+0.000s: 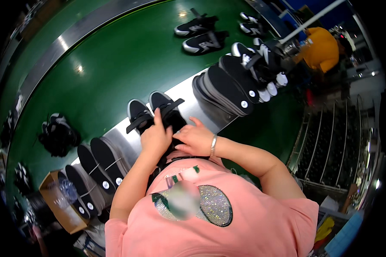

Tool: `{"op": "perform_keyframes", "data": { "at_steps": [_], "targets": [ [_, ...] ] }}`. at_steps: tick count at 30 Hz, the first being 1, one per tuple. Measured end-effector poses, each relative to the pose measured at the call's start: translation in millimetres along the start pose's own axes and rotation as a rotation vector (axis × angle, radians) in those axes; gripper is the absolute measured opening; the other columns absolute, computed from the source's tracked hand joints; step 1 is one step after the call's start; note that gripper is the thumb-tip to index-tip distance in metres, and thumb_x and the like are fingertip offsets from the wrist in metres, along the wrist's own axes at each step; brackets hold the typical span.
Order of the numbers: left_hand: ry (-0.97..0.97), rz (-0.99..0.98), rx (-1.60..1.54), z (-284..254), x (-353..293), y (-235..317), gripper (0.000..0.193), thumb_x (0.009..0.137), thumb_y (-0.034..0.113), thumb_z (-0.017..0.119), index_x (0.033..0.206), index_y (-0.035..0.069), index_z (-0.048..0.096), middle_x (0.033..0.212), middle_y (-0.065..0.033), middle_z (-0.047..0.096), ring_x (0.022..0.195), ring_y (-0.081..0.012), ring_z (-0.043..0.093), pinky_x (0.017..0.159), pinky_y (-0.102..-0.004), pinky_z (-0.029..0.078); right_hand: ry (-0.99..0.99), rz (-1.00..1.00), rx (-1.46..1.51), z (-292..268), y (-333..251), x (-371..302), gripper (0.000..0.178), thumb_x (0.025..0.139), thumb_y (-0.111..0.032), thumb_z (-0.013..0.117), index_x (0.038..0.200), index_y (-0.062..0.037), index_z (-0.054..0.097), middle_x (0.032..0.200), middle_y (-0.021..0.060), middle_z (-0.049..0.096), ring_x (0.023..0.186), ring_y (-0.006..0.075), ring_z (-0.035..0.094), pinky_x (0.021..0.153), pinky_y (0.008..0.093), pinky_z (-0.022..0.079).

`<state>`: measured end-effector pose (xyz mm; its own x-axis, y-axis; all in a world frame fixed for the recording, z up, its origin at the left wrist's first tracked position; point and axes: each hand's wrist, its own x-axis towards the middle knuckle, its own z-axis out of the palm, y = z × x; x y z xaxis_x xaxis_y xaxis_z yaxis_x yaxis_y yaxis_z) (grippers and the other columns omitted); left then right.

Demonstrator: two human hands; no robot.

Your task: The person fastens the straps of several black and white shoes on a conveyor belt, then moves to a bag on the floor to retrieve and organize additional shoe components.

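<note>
A pair of black shoes with grey toes and loose straps lies in front of me on the metal ledge: a left shoe (138, 112) and a right shoe (161, 102). My left hand (155, 138) is at the right shoe's opening, its index finger stretched along the side and the thumb bent toward the collar. From the other side my right hand (195, 139), with a bracelet at the wrist, grips at the heel end of that same shoe, one finger raised. The shoe's heel and some of my fingertips are hidden.
Stacks of black insoles (225, 88) stand to the right on the metal ledge (182, 92); tied insole bundles (108, 156) are at the left, by a cardboard box (55, 207). More shoes (203, 42) sit on the green belt (111, 55). A person in orange (321, 49) works at far right, beyond a wire rack (326, 145).
</note>
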<state>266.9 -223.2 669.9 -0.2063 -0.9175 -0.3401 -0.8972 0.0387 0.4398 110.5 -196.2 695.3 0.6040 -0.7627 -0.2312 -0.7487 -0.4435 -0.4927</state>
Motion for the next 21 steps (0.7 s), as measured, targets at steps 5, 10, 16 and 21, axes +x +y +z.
{"op": "perform_keyframes", "data": {
  "at_steps": [5, 10, 16, 21],
  "targets": [
    [0.243, 0.025, -0.089, -20.0, 12.0, -41.6, 0.051, 0.073, 0.016, 0.051, 0.121, 0.011, 0.034, 0.071, -0.0235, 0.059, 0.065, -0.0398, 0.058, 0.062, -0.0475, 0.047, 0.744, 0.133, -0.020, -97.5, 77.3, -44.5, 0.016, 0.072, -0.012, 0.059, 0.087, -0.0053, 0.060, 0.089, 0.0119, 0.058, 0.088, 0.0292, 0.054, 0.080, 0.0366, 0.041],
    [0.497, -0.125, 0.023, -89.2, 66.8, -105.4, 0.062, 0.077, 0.017, 0.051, 0.132, 0.016, 0.022, 0.081, -0.0229, 0.060, 0.074, -0.0398, 0.058, 0.068, -0.0474, 0.045, 0.785, 0.910, -0.428, -143.5, 227.6, -108.2, 0.024, 0.067, -0.024, 0.064, 0.088, -0.0140, 0.063, 0.111, 0.0146, 0.051, 0.104, 0.0320, 0.047, 0.087, 0.0402, 0.039],
    [0.629, -0.121, -0.157, -88.1, 64.6, -140.9, 0.062, 0.077, 0.012, 0.056, 0.131, 0.008, 0.027, 0.108, -0.0190, 0.052, 0.091, -0.0307, 0.054, 0.080, -0.0370, 0.042, 0.163, 1.336, -0.215, -172.0, 265.0, -112.9, 0.040, 0.058, -0.033, 0.069, 0.097, -0.0243, 0.062, 0.119, 0.0083, 0.048, 0.115, 0.0285, 0.040, 0.095, 0.0485, 0.030],
    [0.653, -0.036, -0.340, -52.1, 36.4, -113.3, 0.047, 0.077, 0.010, 0.057, 0.119, 0.000, 0.042, 0.109, -0.0179, 0.051, 0.096, -0.0283, 0.051, 0.084, -0.0353, 0.040, 0.086, 1.265, -0.162, -180.3, 280.7, -108.4, 0.023, 0.065, -0.028, 0.065, 0.083, -0.0143, 0.066, 0.092, 0.0064, 0.063, 0.095, 0.0244, 0.056, 0.092, 0.0529, 0.017]
  ]
}}
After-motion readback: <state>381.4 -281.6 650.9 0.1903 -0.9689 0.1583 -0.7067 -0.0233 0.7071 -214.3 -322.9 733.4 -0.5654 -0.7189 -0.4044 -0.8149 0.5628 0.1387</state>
